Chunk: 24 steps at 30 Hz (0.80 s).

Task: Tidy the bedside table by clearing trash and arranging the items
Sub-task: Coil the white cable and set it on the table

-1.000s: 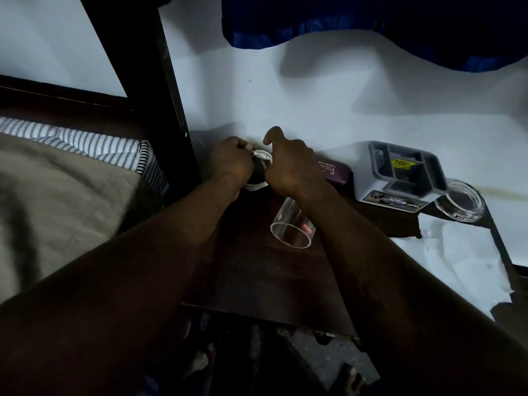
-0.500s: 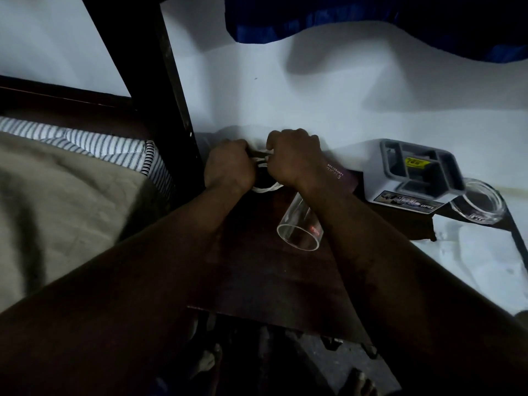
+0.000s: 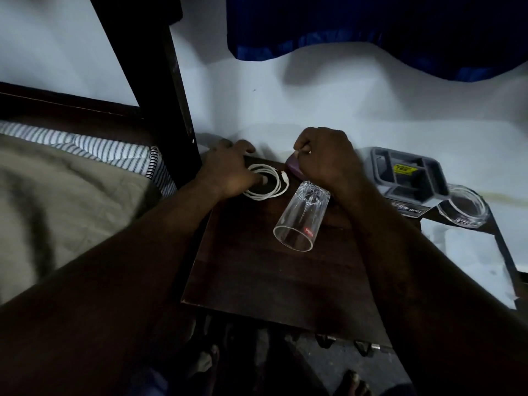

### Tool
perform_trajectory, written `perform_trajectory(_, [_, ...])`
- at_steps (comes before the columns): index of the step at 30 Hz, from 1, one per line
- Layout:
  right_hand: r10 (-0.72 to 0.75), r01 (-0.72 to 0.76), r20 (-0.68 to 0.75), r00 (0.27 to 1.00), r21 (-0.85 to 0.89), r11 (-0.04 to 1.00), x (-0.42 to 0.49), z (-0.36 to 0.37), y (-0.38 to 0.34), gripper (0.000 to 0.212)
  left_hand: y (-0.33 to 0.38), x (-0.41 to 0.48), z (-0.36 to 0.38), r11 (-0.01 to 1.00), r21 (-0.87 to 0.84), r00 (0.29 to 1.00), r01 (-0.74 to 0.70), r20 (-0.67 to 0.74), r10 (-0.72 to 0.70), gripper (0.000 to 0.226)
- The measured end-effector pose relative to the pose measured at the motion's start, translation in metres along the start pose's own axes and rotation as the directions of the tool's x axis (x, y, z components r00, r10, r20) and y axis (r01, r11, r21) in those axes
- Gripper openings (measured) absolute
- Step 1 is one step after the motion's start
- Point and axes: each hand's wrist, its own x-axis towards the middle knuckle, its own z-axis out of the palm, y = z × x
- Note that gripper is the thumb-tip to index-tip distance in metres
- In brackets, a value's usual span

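Observation:
A coiled white cable (image 3: 275,192) lies flat at the back left of the dark wooden bedside table (image 3: 271,281). My left hand (image 3: 228,170) rests on the coil with fingers spread and the thumb inside the loop. My right hand (image 3: 328,158) is curled over the far end of a purple flat case (image 3: 294,170) next to the cable and appears to grip it. A clear drinking glass (image 3: 300,215) lies on its side in the table's middle, its mouth towards me, just below my right wrist.
A grey plastic box (image 3: 411,175) with a yellow label and a round glass dish (image 3: 463,207) sit at the back right. White paper (image 3: 471,258) covers the right side. A dark bedpost (image 3: 160,95) and bed (image 3: 71,195) border the left.
Both hands held the cable together off the table before. Now the coil lies on the table under my left hand, and my right hand has moved right onto the purple case.

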Motion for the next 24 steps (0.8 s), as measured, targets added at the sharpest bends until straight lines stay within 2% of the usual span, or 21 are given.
perform_trajectory(3, [0.045,-0.037,0.098,0.994,-0.08,0.996,-0.006,0.0,-0.001,0.016,0.001,-0.003,-0.003,0.989,0.139,0.994,-0.048,0.1,0.034,0.086])
perform_trajectory(5, [0.061,-0.041,0.178,0.982,-0.115,0.992,-0.009,0.002,-0.002,0.023,0.0,-0.007,-0.002,0.973,0.208,0.986,-0.101,0.15,0.07,0.078])
perform_trajectory(9, [0.038,0.019,0.213,0.976,-0.263,0.965,-0.008,0.012,-0.009,0.03,-0.001,-0.015,0.003,0.954,0.261,0.983,-0.147,0.149,0.111,0.059])
perform_trajectory(12, [0.019,0.069,0.213,0.977,-0.398,0.915,-0.009,0.022,-0.017,0.009,0.002,-0.017,0.005,0.953,0.26,0.983,-0.154,0.134,0.122,0.054])
perform_trajectory(14, [0.043,0.061,0.224,0.974,-0.44,0.896,-0.011,0.027,-0.022,0.01,0.003,-0.016,0.004,0.957,0.248,0.983,-0.152,0.135,0.121,0.053])
perform_trajectory(21, [0.069,0.041,0.242,0.968,-0.424,0.905,-0.006,0.034,-0.028,0.011,0.005,-0.013,0.003,0.952,0.263,0.985,-0.154,0.113,0.128,0.058])
perform_trajectory(24, [0.042,0.048,0.229,0.973,-0.372,0.927,-0.003,0.036,-0.027,0.013,0.005,-0.01,0.005,0.946,0.281,0.986,-0.164,0.082,0.147,0.072])
